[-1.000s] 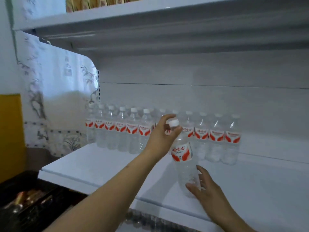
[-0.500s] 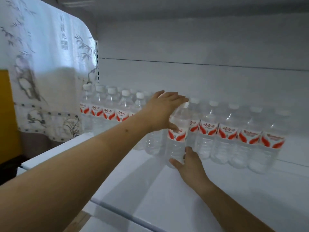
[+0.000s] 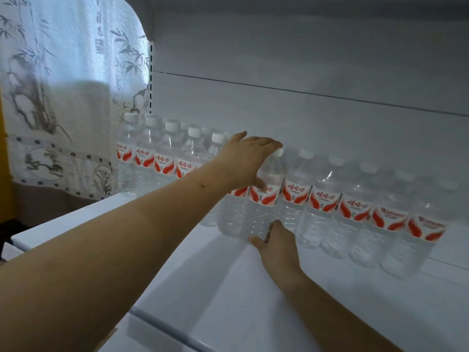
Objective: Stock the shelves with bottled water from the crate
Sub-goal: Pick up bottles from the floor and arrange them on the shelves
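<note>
A clear water bottle [image 3: 264, 199] with a red and white label stands in a second row on the white shelf [image 3: 241, 308], against the long row of matching bottles [image 3: 324, 201] along the back panel. My left hand [image 3: 243, 161] lies over its white cap, thumb hooked on the bottle's shoulder. My right hand [image 3: 279, 245] holds the bottle's base, thumb on its front and fingers on its right side. The crate is out of view.
A curtain [image 3: 63, 97] printed with bamboo hangs left of the shelving. The underside of a higher shelf [image 3: 304, 6] roofs the space. The row reaches from the left upright [image 3: 151, 80] to far right. Bare shelf surface lies in front of the bottles.
Both hands carried the bottle from the shelf's front back to the row, where it now stands. My left hand shifted from pinching the cap to lying over it. The view moved closer.
</note>
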